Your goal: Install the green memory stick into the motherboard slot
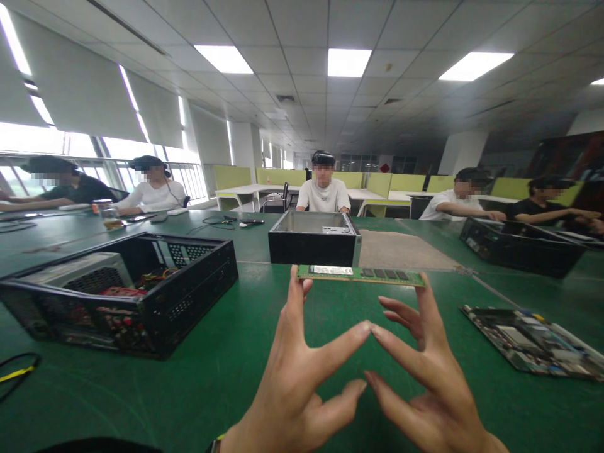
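Note:
A green RAM stick is held up crosswise above the table, its white label toward the left end and black chips toward the right. My left hand pinches the stick's left end with a fingertip, while my right hand presses its right end the same way. Between the hands the index fingertips meet, and the thumb tips come close together below them. A green circuit board, a motherboard, lies flat on the table to the right of my right hand.
An open black computer case with parts inside stands at left. Another case sits ahead, a third case far right. A yellow-marked cable lies at the left edge. Several people sit around the green table.

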A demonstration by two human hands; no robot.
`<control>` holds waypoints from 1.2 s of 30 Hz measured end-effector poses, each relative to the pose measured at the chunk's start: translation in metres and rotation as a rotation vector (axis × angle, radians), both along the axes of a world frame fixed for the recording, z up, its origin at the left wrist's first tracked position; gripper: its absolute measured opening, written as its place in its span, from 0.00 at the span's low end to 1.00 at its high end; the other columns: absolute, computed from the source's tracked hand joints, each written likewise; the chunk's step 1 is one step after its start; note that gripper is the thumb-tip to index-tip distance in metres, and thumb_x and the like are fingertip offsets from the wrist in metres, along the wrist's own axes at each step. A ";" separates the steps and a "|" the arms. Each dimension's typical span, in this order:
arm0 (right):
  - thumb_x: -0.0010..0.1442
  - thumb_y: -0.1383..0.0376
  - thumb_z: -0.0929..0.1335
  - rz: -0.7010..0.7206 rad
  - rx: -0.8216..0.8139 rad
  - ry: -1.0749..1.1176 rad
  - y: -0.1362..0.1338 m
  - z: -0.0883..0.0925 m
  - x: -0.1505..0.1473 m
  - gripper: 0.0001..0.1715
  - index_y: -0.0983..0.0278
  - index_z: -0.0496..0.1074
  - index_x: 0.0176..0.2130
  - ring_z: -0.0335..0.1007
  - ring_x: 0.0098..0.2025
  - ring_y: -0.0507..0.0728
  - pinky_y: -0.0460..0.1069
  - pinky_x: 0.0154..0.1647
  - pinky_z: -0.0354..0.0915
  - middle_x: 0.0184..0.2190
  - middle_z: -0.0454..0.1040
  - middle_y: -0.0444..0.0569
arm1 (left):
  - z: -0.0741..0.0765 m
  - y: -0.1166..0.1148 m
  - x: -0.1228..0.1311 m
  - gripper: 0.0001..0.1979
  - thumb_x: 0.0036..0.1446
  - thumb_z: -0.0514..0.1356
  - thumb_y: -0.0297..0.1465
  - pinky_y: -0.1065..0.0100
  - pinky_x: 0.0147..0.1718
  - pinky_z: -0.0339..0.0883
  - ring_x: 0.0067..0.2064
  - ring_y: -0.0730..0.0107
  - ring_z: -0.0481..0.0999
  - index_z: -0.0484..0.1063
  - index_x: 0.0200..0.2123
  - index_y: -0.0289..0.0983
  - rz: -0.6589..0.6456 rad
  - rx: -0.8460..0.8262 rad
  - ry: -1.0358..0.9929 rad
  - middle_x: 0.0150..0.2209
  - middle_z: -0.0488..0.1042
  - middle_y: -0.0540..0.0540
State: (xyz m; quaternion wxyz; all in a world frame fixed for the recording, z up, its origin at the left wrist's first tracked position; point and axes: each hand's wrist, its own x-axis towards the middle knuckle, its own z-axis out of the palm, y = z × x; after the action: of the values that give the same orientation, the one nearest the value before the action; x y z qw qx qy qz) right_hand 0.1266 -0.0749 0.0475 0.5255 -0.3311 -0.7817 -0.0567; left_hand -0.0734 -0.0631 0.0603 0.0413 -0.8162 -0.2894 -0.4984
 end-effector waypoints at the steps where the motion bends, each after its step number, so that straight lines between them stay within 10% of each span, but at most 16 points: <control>1: 0.51 0.77 0.69 0.003 0.003 0.003 0.000 0.000 0.000 0.40 0.50 0.63 0.59 0.59 0.60 0.67 0.64 0.54 0.65 0.70 0.30 0.51 | 0.000 0.000 0.000 0.30 0.48 0.64 0.24 0.39 0.58 0.54 0.67 0.38 0.44 0.66 0.55 0.48 0.001 0.003 -0.003 0.69 0.27 0.43; 36: 0.46 0.75 0.68 0.057 0.001 0.085 -0.005 -0.002 -0.012 0.42 0.55 0.62 0.59 0.59 0.60 0.69 0.65 0.54 0.64 0.70 0.30 0.54 | 0.002 -0.010 0.010 0.38 0.36 0.61 0.19 0.40 0.58 0.53 0.66 0.35 0.47 0.67 0.55 0.46 0.019 -0.010 -0.077 0.69 0.28 0.42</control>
State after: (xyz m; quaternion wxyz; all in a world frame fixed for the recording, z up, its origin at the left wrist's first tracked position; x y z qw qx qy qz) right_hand 0.1149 -0.0799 0.0455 0.5597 -0.3104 -0.7678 -0.0281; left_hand -0.0638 -0.0726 0.0623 0.0308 -0.7936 -0.3012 -0.5277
